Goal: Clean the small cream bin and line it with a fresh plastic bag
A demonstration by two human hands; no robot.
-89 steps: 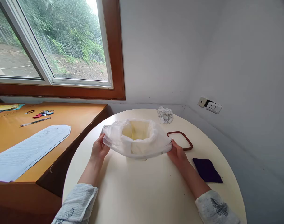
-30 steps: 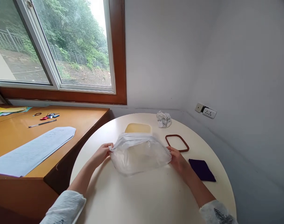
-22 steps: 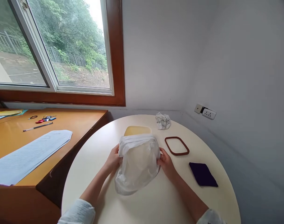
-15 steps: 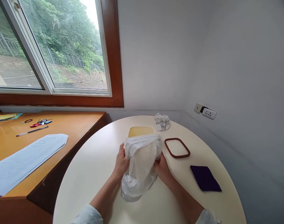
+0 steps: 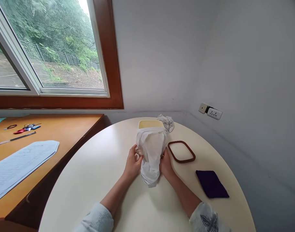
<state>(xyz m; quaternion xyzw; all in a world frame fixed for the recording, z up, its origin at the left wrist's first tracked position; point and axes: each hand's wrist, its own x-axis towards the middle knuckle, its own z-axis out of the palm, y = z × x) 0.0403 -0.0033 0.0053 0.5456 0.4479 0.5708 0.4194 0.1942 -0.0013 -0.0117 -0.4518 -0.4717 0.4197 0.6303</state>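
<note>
Two hands, our left hand (image 5: 133, 163) and right hand (image 5: 166, 163), are clamping the white bag (image 5: 151, 156) from opposite sides, and they are standing closer together than a second ago. Its wide spread is giving way to a narrow drape around the yellow tub (image 5: 150, 124), with a loose tail trailing toward us; we are apparently gathering slack plastic rather than stretching it. The tub is showing toward the bench's (image 5: 89, 187) far side, before the crumpled wad (image 5: 167, 123); whether it is tilting, we cannot tell. The brown frame (image 5: 193, 158) is lying just beside our right hand.
</note>
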